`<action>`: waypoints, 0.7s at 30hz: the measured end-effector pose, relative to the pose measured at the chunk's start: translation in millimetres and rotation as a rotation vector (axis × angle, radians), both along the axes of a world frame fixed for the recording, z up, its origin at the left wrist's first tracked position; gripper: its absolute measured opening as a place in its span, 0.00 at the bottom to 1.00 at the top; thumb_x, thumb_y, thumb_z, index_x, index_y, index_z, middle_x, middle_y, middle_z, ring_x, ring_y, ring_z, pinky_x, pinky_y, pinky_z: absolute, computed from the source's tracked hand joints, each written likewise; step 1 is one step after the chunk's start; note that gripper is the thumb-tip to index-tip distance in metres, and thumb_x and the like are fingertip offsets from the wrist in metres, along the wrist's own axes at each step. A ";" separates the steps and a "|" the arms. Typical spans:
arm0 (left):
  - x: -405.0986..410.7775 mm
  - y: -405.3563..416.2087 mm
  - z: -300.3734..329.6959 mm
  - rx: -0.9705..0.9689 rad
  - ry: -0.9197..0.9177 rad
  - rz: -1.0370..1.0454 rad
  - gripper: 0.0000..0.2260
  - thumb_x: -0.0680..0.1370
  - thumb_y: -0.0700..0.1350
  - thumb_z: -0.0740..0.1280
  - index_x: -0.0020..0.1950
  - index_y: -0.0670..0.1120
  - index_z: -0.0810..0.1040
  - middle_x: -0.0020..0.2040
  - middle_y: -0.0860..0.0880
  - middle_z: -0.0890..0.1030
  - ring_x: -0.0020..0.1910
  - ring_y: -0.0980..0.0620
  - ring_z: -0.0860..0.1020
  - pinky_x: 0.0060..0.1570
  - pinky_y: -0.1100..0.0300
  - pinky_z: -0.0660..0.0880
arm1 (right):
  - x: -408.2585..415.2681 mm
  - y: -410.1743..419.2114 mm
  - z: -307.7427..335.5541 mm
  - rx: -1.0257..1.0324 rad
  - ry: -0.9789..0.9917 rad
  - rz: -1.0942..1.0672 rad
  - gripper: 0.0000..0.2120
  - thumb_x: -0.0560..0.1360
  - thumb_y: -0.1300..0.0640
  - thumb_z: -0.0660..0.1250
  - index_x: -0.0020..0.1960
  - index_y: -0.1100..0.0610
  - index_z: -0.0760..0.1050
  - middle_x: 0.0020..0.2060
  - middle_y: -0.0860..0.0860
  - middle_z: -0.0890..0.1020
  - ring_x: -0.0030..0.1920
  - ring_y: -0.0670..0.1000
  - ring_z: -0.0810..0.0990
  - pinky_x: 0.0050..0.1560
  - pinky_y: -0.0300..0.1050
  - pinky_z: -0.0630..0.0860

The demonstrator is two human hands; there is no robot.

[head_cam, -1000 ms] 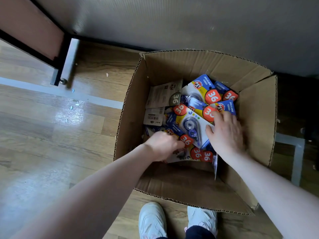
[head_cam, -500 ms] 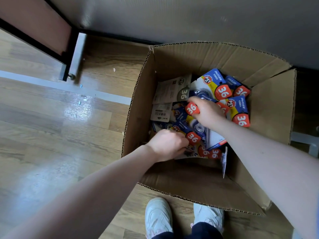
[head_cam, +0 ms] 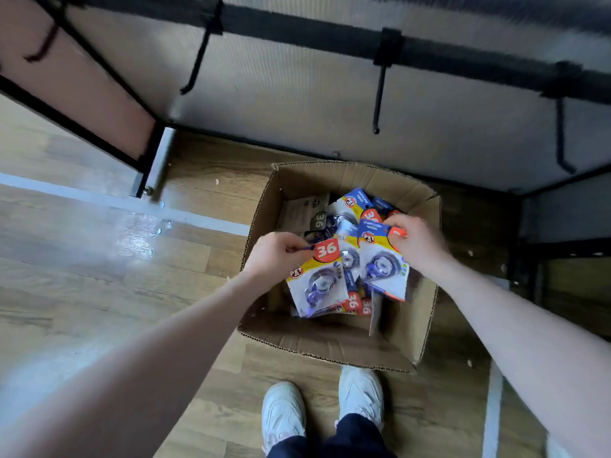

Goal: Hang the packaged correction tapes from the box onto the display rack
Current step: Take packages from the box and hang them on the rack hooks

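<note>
A wooden floor (head_cam: 99, 276) is seen from above, and a display rack (head_cam: 330, 94) with a pale ribbed back panel is set against it at the top of the view. A black rail (head_cam: 297, 29) is run across the rack, and three black hooks (head_cam: 378, 90) are hung from it; all three are seen bare. An open cardboard box (head_cam: 406, 312) is placed on the floor just below the rack, with its flaps turned outward. The box is partly filled with packaged correction tapes (head_cam: 350, 206), piled loosely, some face up and some turned over.

Two packs are held above the pile, inside the outline of the box. One pack (head_cam: 317, 285), marked with a red "36" disc, is held at its top edge by the left hand (head_cam: 277, 256), whose grip is closed on the card. The other pack (head_cam: 383, 262) is pinched at its top corner by the right hand (head_cam: 418, 242), with the grip clamped over its red disc. The two packs are hung side by side, just apart, both slightly tilted.

A pair of white shoes (head_cam: 322, 404) is seen at the near side of the box.
</note>
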State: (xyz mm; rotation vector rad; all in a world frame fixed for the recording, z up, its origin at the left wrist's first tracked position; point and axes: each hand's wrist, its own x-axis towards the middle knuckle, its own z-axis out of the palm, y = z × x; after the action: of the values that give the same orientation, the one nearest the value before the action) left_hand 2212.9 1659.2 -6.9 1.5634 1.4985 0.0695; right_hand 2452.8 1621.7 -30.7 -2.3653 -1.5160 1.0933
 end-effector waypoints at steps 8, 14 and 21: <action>8.2 18.5 136.4 -0.006 -0.095 -0.008 0.03 0.72 0.47 0.71 0.41 0.50 0.79 0.34 0.55 0.78 0.36 0.57 0.75 0.34 0.66 0.69 | 10.0 -13.5 132.4 0.228 -0.033 -0.169 0.04 0.74 0.58 0.65 0.48 0.53 0.77 0.43 0.52 0.81 0.43 0.56 0.76 0.40 0.48 0.70; 23.6 21.8 242.2 0.175 -0.058 -0.161 0.02 0.72 0.47 0.70 0.41 0.50 0.82 0.31 0.56 0.76 0.31 0.59 0.71 0.29 0.70 0.64 | 10.0 -31.9 238.1 0.381 -0.151 -0.177 0.03 0.74 0.56 0.68 0.44 0.55 0.78 0.40 0.53 0.82 0.41 0.57 0.78 0.38 0.48 0.69; 50.0 10.8 344.4 0.359 -0.121 -0.213 0.04 0.72 0.48 0.72 0.42 0.48 0.83 0.34 0.55 0.77 0.35 0.57 0.73 0.33 0.67 0.66 | 36.6 -62.0 334.6 0.518 -0.142 -0.242 0.03 0.74 0.56 0.68 0.45 0.55 0.79 0.41 0.51 0.82 0.42 0.55 0.80 0.39 0.48 0.74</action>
State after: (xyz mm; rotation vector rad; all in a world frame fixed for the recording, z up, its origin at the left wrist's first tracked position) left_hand 2262.9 1670.0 337.5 1.9603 1.2649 0.3187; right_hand 2489.4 1559.7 303.9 -2.2073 -1.3045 0.4202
